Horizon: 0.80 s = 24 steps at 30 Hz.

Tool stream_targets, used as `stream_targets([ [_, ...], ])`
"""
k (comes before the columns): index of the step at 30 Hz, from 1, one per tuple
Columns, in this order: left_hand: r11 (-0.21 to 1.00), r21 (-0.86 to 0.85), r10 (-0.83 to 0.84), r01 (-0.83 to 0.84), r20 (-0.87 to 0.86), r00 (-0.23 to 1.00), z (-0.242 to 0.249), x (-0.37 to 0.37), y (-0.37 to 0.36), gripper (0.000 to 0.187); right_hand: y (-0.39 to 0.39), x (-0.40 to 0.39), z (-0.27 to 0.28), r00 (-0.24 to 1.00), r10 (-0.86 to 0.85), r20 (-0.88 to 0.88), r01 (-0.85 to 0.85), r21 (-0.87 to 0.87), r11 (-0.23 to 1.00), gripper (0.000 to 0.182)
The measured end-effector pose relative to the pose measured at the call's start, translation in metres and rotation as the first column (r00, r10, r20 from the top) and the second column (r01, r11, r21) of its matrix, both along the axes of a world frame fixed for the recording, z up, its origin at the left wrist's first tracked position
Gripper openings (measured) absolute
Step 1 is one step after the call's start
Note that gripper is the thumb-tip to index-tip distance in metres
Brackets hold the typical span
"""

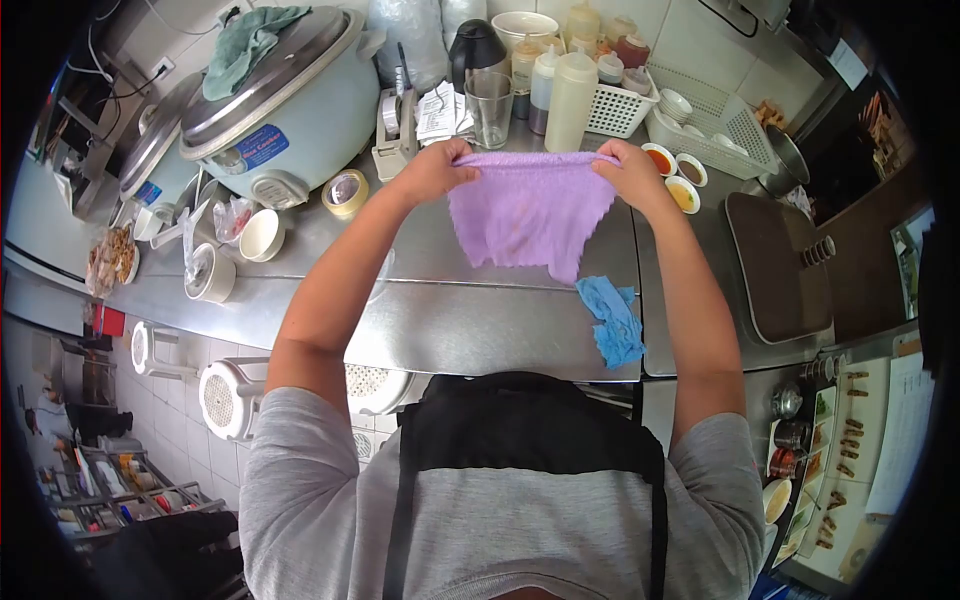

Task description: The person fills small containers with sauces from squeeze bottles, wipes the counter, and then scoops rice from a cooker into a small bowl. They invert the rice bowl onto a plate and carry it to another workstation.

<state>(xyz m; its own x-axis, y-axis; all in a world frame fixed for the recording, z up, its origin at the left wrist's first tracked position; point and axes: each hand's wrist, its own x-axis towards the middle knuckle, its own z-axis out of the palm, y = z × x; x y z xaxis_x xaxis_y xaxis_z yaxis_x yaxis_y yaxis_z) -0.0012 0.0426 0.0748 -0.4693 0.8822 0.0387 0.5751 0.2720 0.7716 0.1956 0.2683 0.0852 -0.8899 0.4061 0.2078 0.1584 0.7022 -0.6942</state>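
A purple cloth point(530, 215) hangs stretched between my two hands over the steel counter point(470, 325). My left hand point(438, 172) pinches its upper left corner, and my right hand point(632, 172) grips the upper right one. The top edge is pulled taut, with the lower edge hanging loose and uneven. Some faint brownish stains mark its middle. Below and to the right of it, a crumpled blue cloth point(612, 322) lies on the counter near the front edge, apart from both hands. Small sauce dishes point(684, 196) sit just right of my right hand.
Large rice cookers point(265, 120) stand at the left, a green cloth point(250, 45) on one lid. Squeeze bottles point(572, 100), a clear pitcher point(490, 108) and a white basket point(620, 108) line the back. A brown tray point(780, 270) lies at the right; stools point(228, 400) stand below.
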Motion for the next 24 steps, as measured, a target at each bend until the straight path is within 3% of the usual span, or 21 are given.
stream_targets([
  [3, 0.995, 0.087, 0.043, -0.044, 0.013, 0.999, 0.000, 0.002, -0.009, 0.015, -0.010, -0.001, -0.001, 0.998, -0.012, -0.066, 0.015, 0.033, 0.999, 0.019],
  [7, 0.974, 0.221, -0.132, 0.045, 0.398, 0.908, 0.038, 0.021, -0.039, 0.017, -0.033, 0.022, 0.044, 0.995, 0.092, -0.026, -0.094, -0.055, 0.994, 0.016],
  [10, 0.958, 0.286, -0.137, 0.012, 0.421, 0.897, 0.066, 0.027, -0.051, 0.019, -0.037, 0.030, 0.069, 0.986, 0.160, -0.038, -0.164, -0.132, 0.978, 0.016],
  [13, 0.969, 0.248, -0.081, -0.016, 0.375, 0.923, 0.064, 0.012, -0.049, 0.017, -0.025, 0.020, 0.068, 0.982, 0.187, 0.034, -0.173, -0.236, 0.956, 0.016],
  [15, 0.978, 0.205, -0.044, -0.042, 0.398, 0.916, 0.042, -0.002, -0.040, 0.015, -0.014, 0.001, 0.049, 0.968, 0.200, 0.154, -0.161, -0.237, 0.958, 0.015],
  [17, 0.989, 0.141, -0.013, -0.051, 0.416, 0.909, 0.008, -0.016, -0.032, 0.011, 0.001, -0.024, -0.005, 0.967, 0.194, 0.166, -0.162, -0.193, 0.968, 0.018],
  [20, 0.993, 0.046, 0.093, -0.109, 0.259, 0.961, -0.044, -0.030, -0.027, 0.010, -0.003, -0.037, -0.064, 0.981, 0.150, 0.124, -0.137, -0.105, 0.985, 0.019],
  [23, 0.995, -0.073, 0.077, -0.065, 0.176, 0.981, -0.056, -0.014, -0.045, 0.009, -0.020, -0.023, -0.068, 0.983, 0.165, 0.079, -0.164, -0.020, 0.986, 0.019],
  [24, 0.997, -0.071, 0.005, 0.012, 0.238, 0.971, -0.069, -0.012, -0.057, 0.014, -0.029, -0.011, -0.066, 0.981, 0.181, 0.069, -0.182, 0.005, 0.983, 0.019],
])
